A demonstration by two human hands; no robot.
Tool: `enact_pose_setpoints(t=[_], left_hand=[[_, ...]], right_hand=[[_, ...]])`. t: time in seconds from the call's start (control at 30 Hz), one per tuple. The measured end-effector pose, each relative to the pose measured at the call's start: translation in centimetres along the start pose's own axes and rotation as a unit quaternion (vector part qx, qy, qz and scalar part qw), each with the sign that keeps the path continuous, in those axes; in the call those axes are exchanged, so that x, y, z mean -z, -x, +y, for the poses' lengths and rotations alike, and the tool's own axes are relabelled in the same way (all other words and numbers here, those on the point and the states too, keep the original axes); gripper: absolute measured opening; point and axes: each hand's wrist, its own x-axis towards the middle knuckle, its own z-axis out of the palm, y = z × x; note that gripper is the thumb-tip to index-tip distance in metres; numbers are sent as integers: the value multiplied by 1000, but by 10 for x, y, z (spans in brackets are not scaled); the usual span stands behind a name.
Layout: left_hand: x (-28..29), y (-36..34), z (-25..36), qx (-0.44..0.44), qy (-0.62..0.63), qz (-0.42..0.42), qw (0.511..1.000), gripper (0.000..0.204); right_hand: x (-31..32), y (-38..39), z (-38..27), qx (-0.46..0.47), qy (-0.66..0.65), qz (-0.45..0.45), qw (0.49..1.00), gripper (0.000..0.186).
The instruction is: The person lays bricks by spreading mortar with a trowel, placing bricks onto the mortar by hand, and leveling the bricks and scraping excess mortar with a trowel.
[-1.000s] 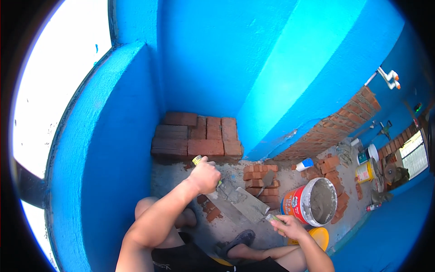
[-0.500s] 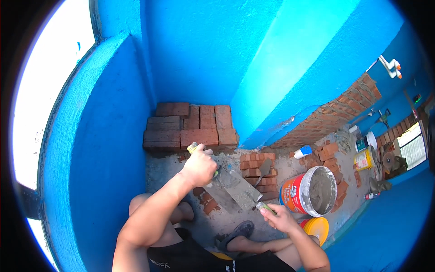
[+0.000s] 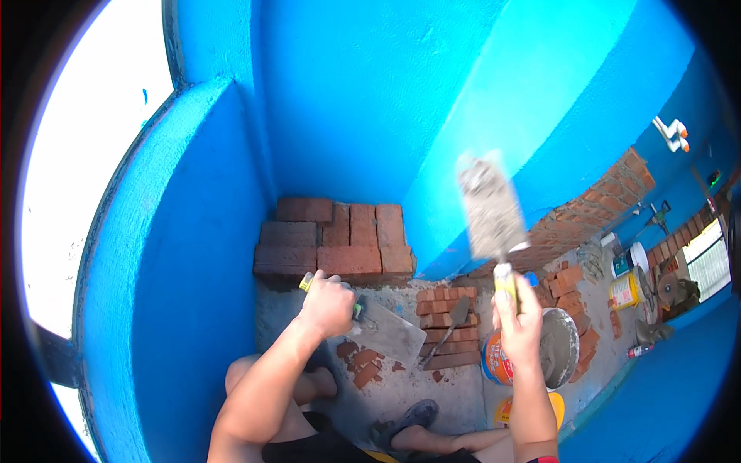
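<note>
My left hand (image 3: 327, 307) is closed round the yellow handle of a plastering trowel (image 3: 392, 333). Its flat grey blade, thinly smeared, points right over the floor, just in front of the low brick stack (image 3: 349, 261). In my right hand (image 3: 519, 318) is a bucket trowel (image 3: 492, 207), gripped by its pale yellow-green handle. The blade points up and away in front of the blue wall, slightly blurred and covered with wet grey mortar. Below and partly behind my right wrist stands a bucket (image 3: 560, 347) of grey mortar.
Right of the plastering trowel, a pointed trowel (image 3: 455, 318) lies on a small brick pile (image 3: 440, 361). Broken brick pieces (image 3: 364, 369) lie near my foot. A yellow-lidded bucket (image 3: 557, 407) is at my right. More buckets (image 3: 627, 289) and loose bricks stand farther right.
My right hand has lifted the bucket trowel up and away from the plastering trowel, carrying mortar. The plastering trowel's blade has less mortar on it, and my left hand has shifted slightly left.
</note>
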Motion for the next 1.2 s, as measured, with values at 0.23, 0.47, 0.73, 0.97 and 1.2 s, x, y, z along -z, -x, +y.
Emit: enact_pose_setpoints(t=[0.23,0.47,0.73,0.97,1.2], left_hand=[[5,-4,-25,133,109,-29,985,36],[-5,3,-56,221,221,12,950,26],[-20,-5,-71,288,681,-134,659,20],[-8,7,-51,220,768,-257,543,31],[-2,5,-29,184,734,-309,576,28]], right_hand=[[-78,-98,160,-35,374,-51,925,31],[-90,-119,138,-7,285,35,958,33],[-50,10,131,-21,147,16,989,35],[-36,15,100,-213,-152,-128,957,16],[-26,19,114,-244,-155,-126,949,16]])
